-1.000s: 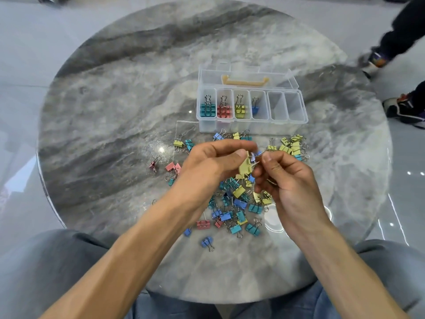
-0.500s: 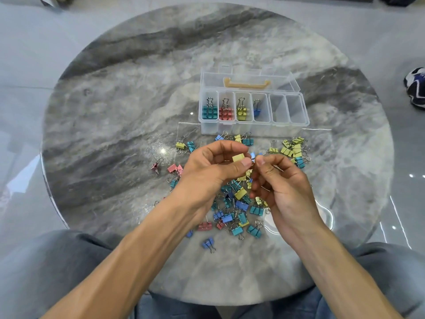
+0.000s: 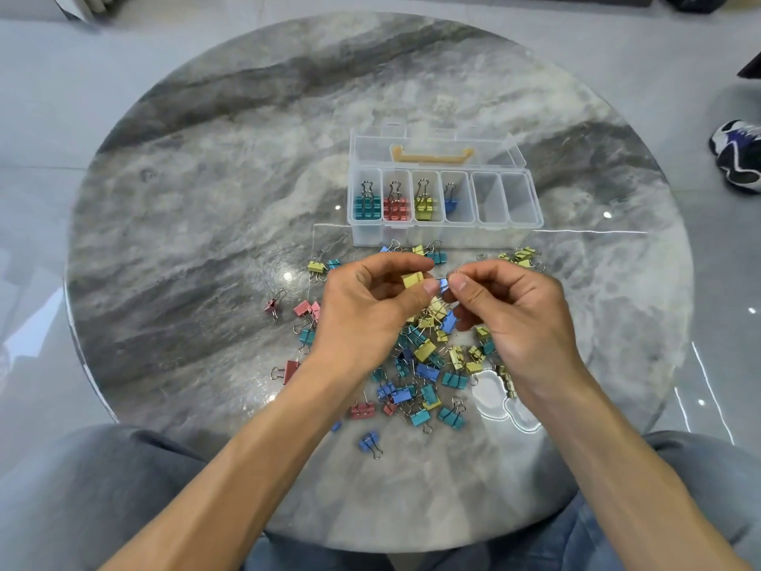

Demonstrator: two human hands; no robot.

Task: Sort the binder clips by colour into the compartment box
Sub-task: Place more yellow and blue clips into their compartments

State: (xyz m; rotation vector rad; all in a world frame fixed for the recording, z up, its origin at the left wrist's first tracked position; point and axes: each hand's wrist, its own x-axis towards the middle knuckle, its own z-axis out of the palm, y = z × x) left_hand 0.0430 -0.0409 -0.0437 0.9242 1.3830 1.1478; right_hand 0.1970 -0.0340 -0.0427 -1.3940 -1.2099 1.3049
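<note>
left hand (image 3: 366, 311): curled, pinching a yellow clip (image 3: 413, 279) above the loose clip pile (image 3: 428, 364). right hand (image 3: 514, 319): fingertips pinching a blue clip (image 3: 443, 285), just beside the yellow one. compartment box (image 3: 535, 208): beyond both hands, lid open; teal, red, yellow, blue clips in its four leftmost compartments.

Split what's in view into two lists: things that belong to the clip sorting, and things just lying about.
Job: compartment box, loose clip pile, yellow clip in left hand, blue clip in right hand.
Lying about: shoe, round marble table.
</note>
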